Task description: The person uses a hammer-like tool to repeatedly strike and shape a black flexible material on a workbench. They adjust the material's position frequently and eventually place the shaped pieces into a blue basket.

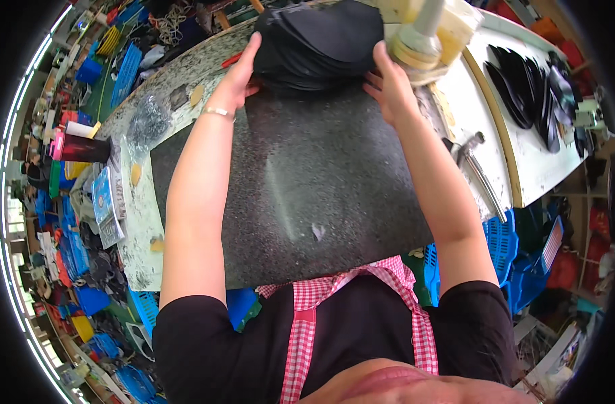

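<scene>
I work in a shoe workshop: black soles (523, 84) piled on my counter (543, 168), blue crates (502, 242) (many) crowding the floor.

Black stack (319, 42) on mat's (307, 188) far edge

Right of the fingers, black sole-shaped pieces (529, 87) lie fanned on a white bench (523, 168); left, a dark cup (82, 148) stands by blue baskets (126, 74).

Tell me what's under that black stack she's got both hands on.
The black stack rests on the dark speckled mat, left hand and right hand at its sides. Anything beneath the pile is covered.
</scene>
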Motion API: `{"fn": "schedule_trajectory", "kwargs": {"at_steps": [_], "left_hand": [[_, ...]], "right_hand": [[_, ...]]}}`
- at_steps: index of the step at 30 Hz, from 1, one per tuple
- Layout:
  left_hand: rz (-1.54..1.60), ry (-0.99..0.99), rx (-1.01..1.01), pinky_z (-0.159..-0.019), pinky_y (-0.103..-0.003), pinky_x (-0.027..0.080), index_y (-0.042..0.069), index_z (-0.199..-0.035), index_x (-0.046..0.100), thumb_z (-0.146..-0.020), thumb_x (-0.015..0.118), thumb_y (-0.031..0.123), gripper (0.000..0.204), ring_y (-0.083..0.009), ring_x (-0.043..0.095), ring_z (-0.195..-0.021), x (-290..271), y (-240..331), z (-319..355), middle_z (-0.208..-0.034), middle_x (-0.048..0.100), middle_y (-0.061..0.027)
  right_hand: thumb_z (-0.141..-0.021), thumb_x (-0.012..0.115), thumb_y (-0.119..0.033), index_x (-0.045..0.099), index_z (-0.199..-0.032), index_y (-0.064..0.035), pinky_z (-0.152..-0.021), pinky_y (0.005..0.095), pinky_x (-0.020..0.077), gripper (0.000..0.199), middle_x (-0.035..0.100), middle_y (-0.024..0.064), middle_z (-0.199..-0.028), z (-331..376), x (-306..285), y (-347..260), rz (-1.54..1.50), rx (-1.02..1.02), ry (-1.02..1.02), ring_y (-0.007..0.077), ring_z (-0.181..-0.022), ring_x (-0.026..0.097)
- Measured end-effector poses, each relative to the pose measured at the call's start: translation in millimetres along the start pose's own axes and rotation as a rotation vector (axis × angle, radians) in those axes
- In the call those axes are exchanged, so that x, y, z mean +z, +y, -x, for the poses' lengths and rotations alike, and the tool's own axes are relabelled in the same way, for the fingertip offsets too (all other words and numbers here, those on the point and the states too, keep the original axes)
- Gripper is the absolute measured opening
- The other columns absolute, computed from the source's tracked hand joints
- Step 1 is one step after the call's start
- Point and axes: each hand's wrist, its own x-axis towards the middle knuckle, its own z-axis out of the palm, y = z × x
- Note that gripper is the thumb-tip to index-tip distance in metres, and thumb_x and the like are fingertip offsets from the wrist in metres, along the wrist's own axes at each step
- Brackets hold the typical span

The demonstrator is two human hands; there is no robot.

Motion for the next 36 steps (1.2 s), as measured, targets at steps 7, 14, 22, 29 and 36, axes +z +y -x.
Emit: {"fn": "schedule_trajectory", "kwargs": {"at_steps": [7, 14, 22, 29, 36], "left_hand": [[0.114, -0.262, -0.098, -0.116, -0.065, 0.03, 0.011, -0.153, 0.055, -0.074, 0.07, 0.089, 0.112, -0.0362, 0.049, -0.143, 8.7, 19.0, -35.3, -0.153, 0.058, -0.0163], [0.21, 0.013, 0.484, -0.117, -0.046, 0.041, 0.0, -0.161, 0.025, -0.092, 0.079, 0.026, 0.092, -0.0286, 0.051, -0.141, 28.8, -12.9, 3.6, -0.155, 0.05, -0.0169], [-0.17, -0.112, 0.886, -0.12, -0.044, 0.039, 0.0, -0.157, 0.029, -0.092, 0.077, 0.016, 0.083, -0.0267, 0.047, -0.143, 89.1, -75.4, 191.5, -0.155, 0.044, -0.0211], [-0.1, -0.78, 0.97, -0.114, -0.046, 0.045, 0.006, -0.159, 0.02, -0.077, 0.088, 0.01, 0.107, -0.034, 0.045, -0.145, 234.9, -62.1, 327.3, -0.161, 0.032, -0.0175], [-0.731, -0.663, 1.391, -0.116, -0.052, 0.041, 0.003, -0.15, 0.047, -0.083, 0.083, 0.012, 0.077, -0.0404, 0.041, -0.146, 301.4, -93.7, 298.8, -0.158, 0.039, -0.0224]], "right_hand": [[-0.087, 0.083, -0.058, 0.047, -0.154, 0.0017, -0.111, 0.0592, 0.0439, 0.098, 0.056, 0.0202, -0.154, -53.0, 51.9, -16.3, -0.113, 0.162, -0.099, 0.0361, -0.138, 0.056], [-0.081, 0.089, -0.025, 0.06, -0.142, 0.002, -0.11, 0.0419, 0.0505, 0.072, 0.07, 0.0154, -0.133, -26.2, 52.8, -8.1, -0.068, 0.021, -0.111, 0.0278, -0.126, 0.065], [-0.073, 0.094, -0.006, 0.059, -0.141, 0.0011, -0.109, 0.0403, 0.052, 0.078, 0.069, 0.0089, -0.133, 166.6, -25.7, 5.2, -0.162, -0.288, -0.161, 0.0215, -0.122, 0.065], [-0.079, 0.081, -0.018, 0.055, -0.145, 0.0031, -0.104, 0.0466, 0.0587, 0.074, 0.069, 0.0181, -0.131, 319.0, -215.9, 64.1, -0.693, -0.329, 0.089, 0.0303, -0.115, 0.072], [-0.097, 0.069, -0.019, 0.062, -0.143, -0.0036, -0.113, 0.047, 0.052, 0.049, 0.069, 0.0112, -0.137, 410.0, -533.1, 185.2, -0.649, -0.757, 0.539, 0.0292, -0.126, 0.067]]}}
